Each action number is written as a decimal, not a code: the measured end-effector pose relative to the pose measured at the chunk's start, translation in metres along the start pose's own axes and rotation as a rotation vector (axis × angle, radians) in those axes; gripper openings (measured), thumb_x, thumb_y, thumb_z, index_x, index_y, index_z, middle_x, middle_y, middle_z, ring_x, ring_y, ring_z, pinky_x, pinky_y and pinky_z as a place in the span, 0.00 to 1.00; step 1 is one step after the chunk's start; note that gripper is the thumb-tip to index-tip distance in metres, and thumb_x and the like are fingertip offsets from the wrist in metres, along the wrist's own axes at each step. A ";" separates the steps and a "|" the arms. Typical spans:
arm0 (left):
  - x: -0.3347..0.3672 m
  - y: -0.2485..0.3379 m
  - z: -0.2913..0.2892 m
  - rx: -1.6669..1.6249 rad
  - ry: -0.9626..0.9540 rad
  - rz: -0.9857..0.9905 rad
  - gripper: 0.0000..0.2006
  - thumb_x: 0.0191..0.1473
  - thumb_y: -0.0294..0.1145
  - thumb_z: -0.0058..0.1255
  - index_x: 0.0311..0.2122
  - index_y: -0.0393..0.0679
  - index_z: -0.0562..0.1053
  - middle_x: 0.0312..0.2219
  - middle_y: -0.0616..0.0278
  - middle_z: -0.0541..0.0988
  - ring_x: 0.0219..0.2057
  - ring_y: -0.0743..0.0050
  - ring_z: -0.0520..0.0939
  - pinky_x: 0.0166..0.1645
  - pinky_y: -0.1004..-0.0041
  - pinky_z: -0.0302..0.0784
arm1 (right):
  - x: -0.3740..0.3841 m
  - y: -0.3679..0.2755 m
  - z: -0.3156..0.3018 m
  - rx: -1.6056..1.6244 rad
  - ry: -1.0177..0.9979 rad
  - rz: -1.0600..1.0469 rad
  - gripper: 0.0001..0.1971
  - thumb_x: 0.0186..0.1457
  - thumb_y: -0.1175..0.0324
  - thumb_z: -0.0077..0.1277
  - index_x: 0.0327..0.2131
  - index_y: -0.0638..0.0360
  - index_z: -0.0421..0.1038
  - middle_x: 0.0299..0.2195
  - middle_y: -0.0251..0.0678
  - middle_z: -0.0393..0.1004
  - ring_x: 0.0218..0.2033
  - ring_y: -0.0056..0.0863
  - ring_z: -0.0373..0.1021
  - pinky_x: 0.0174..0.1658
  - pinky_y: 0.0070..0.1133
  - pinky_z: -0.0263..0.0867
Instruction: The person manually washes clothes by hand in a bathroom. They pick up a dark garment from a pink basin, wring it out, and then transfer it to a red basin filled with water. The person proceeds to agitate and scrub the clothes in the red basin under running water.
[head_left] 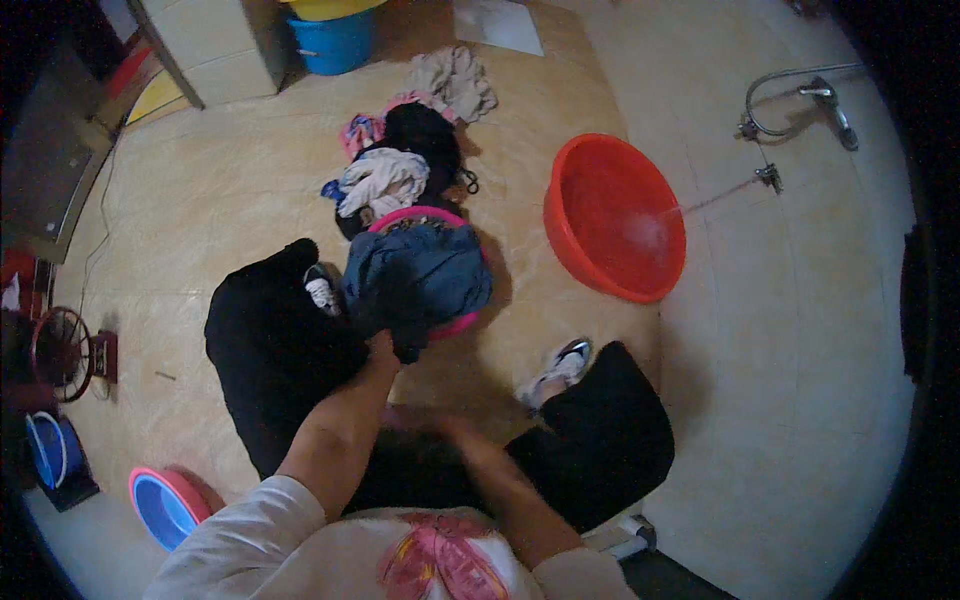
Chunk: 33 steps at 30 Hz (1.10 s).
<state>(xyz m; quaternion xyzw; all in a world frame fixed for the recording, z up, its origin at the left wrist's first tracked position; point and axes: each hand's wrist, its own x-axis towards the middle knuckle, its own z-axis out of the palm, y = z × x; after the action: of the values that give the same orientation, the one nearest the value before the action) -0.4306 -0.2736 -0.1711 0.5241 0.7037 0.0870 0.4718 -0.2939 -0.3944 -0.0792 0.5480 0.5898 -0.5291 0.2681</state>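
My left hand (383, 345) is closed on the dark blue bundle of cloth (415, 275) that sits heaped in the small pink plastic basin (455, 325) on the tiled floor (200, 200), just ahead of my knees at 12 o'clock. My right hand (450, 425) is low and blurred near my lap, and I cannot tell whether it is open or holding anything. By my judgement the washing has barely started: the blue bundle looks dry, and a loose pile of mixed clothes (400, 165) waits beyond the basin at 12 o'clock. At 2 o'clock a thin jet of water (715, 197) from the wall tap (768, 176) runs into the big round red plastic tub (612, 215), which looks only partly filled. My black trousers (270, 340) hide the basin's near rim, and the picture's dark corners are unreadable.
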 end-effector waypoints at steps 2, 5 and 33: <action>0.012 -0.022 0.004 -0.719 0.007 -0.104 0.19 0.51 0.43 0.48 0.47 0.49 0.69 0.41 0.62 0.74 0.42 0.61 0.75 0.44 0.57 0.72 | -0.005 0.002 0.008 0.009 0.003 -0.027 0.21 0.53 0.58 0.43 0.46 0.60 0.67 0.44 0.49 0.70 0.45 0.43 0.67 0.46 0.35 0.63; 0.029 -0.020 0.024 -1.379 -0.153 0.040 0.18 0.52 0.44 0.47 0.47 0.50 0.69 0.40 0.63 0.74 0.40 0.61 0.76 0.43 0.53 0.73 | -0.009 0.032 0.010 0.079 0.020 0.007 0.21 0.53 0.57 0.43 0.46 0.60 0.67 0.45 0.49 0.70 0.45 0.43 0.67 0.46 0.35 0.62; 0.089 0.091 0.131 -1.631 0.056 -0.275 0.15 0.55 0.43 0.43 0.45 0.50 0.71 0.40 0.63 0.75 0.39 0.63 0.76 0.43 0.56 0.73 | -0.014 0.176 -0.128 -0.166 -0.064 -0.081 0.24 0.53 0.55 0.44 0.49 0.59 0.64 0.47 0.49 0.68 0.48 0.44 0.65 0.49 0.34 0.61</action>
<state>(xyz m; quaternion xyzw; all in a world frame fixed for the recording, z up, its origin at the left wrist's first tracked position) -0.2726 -0.2096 -0.2363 -0.0760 0.4888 0.5247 0.6928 -0.0926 -0.3100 -0.0865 0.4823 0.6444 -0.5061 0.3099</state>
